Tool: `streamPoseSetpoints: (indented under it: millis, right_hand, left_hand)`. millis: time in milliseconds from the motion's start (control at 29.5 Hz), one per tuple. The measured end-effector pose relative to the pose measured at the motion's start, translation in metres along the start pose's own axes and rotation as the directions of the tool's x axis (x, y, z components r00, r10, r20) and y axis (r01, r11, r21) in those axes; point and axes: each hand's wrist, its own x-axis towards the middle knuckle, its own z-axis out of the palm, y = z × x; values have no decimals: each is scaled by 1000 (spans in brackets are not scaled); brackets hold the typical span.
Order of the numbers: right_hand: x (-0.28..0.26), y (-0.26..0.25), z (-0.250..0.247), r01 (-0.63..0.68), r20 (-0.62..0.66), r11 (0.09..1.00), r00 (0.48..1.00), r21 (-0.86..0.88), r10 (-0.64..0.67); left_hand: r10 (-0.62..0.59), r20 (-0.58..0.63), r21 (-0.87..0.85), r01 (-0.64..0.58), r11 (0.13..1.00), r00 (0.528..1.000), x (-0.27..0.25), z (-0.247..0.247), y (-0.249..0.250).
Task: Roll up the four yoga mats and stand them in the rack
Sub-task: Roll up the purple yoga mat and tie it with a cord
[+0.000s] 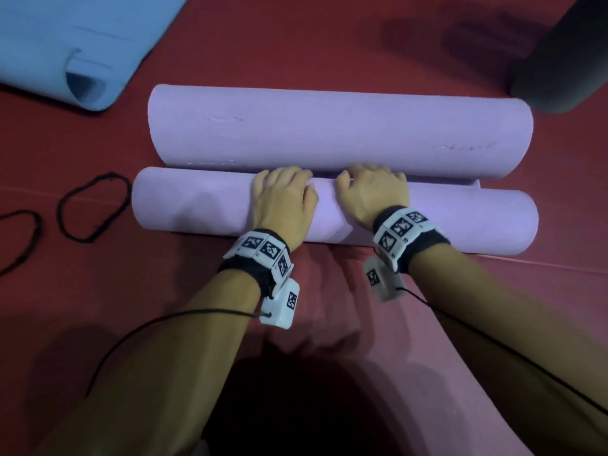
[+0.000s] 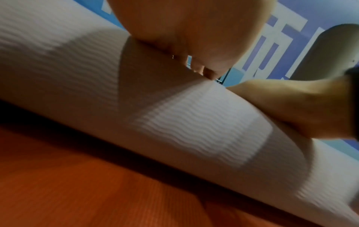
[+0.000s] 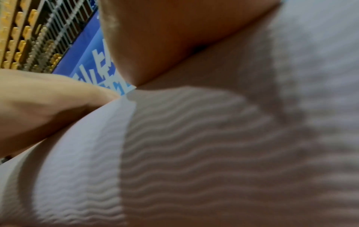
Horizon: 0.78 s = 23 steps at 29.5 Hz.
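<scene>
My left hand (image 1: 283, 205) and my right hand (image 1: 373, 192) lie side by side on the near roll of the purple mat (image 1: 197, 205), palms down near its middle, fingers draped forward over the crest and bent down into the seam beyond it. They press and hook over the roll but do not close round it. From the left wrist the heel of my palm sits flat on the ribbed foam (image 2: 194, 122), and from the right wrist the same wavy texture (image 3: 194, 153) fills the view under my hand.

I judge this mat to be light, soft foam that gives under pressure and wants to spring open, so the roll needs steady downward weight as it turns. The ribbed face should grip my skin well; slipping is less of a worry than the ends creeping out of line. With both hands near the centre, the far ends are uncontrolled, and I would spread my hands wider to keep the roll square.

Just beyond my fingertips, touching the near roll, the far part of the same mat (image 1: 329, 130) curls up into a second, fatter roll. Both lie crosswise on the red floor (image 1: 329, 44). Two black loops of cord (image 1: 93, 205) lie on the floor to my left. Farther off on the left a blue mat (image 1: 65, 37) lies mostly flat, one corner curled. A dark roll (image 1: 559, 67) sits far right; the rack is not in view.
</scene>
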Motion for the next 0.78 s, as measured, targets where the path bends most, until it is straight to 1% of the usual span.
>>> streamPoseSetpoints:
  millis: [34, 68, 102, 136, 170, 204, 237, 271, 305, 373, 441, 543, 645, 712, 780]
  right_hand:
    - [7, 1, 0, -4, 15, 1000, 1000, 31, 3]
    - [13, 2, 0, 3, 30, 999, 1000, 53, -4]
    - [17, 3, 1, 15, 46, 998, 999, 67, -19]
    - [20, 4, 1, 23, 58, 997, 998, 76, -27]
    - [20, 4, 1, 22, 56, 996, 998, 82, -27]
    - [19, 5, 1, 22, 30, 996, 999, 86, -25]
    - [17, 5, 2, 28, -8, 996, 1000, 81, -28]
    - [13, 3, 3, 32, -44, 998, 999, 63, -29]
    - [8, 2, 4, 28, -73, 999, 997, 30, -26]
    - [-2, 1, 9, 20, -113, 999, 993, -32, -24]
    - [-8, 2, 11, 18, -123, 998, 992, -64, -26]
    - [-6, 3, 2, 14, -50, 999, 999, -51, -17]
    - [-14, 3, -6, 18, 44, 997, 999, -69, -15]
    - [-29, 3, -8, 49, 83, 995, 996, -89, -42]
    - [-44, 4, -8, 68, 139, 994, 989, -87, -55]
  left_hand:
    - [17, 0, -2, -17, 1000, 1000, -3, 0, 0]
    - [27, 24, 0, -27, 1000, 999, -5, -2, 1]
    - [33, 72, 10, -34, 999, 997, -7, -5, 0]
    - [43, 156, 35, -49, 998, 987, -6, -8, -1]
    - [51, 268, 97, -80, 992, 962, -4, -12, -1]
    - [49, 375, 191, -129, 973, 926, -2, -15, -1]
    - [38, 448, 286, -184, 940, 893, 0, -18, 0]
    - [23, 478, 356, -218, 909, 878, 0, -20, 0]
    - [13, 476, 389, -224, 894, 879, 2, -20, 2]
    - [-4, 464, 402, -206, 892, 886, 12, -18, 4]
    - [-33, 515, 384, -195, 902, 857, 26, -22, 7]
    - [-39, 566, 355, -201, 913, 823, 40, -31, 10]
    - [-24, 617, 314, -218, 924, 787, 28, -38, 13]
    - [-17, 668, 281, -231, 932, 744, 15, -43, 15]
    - [-24, 729, 227, -209, 951, 684, 4, -45, 14]
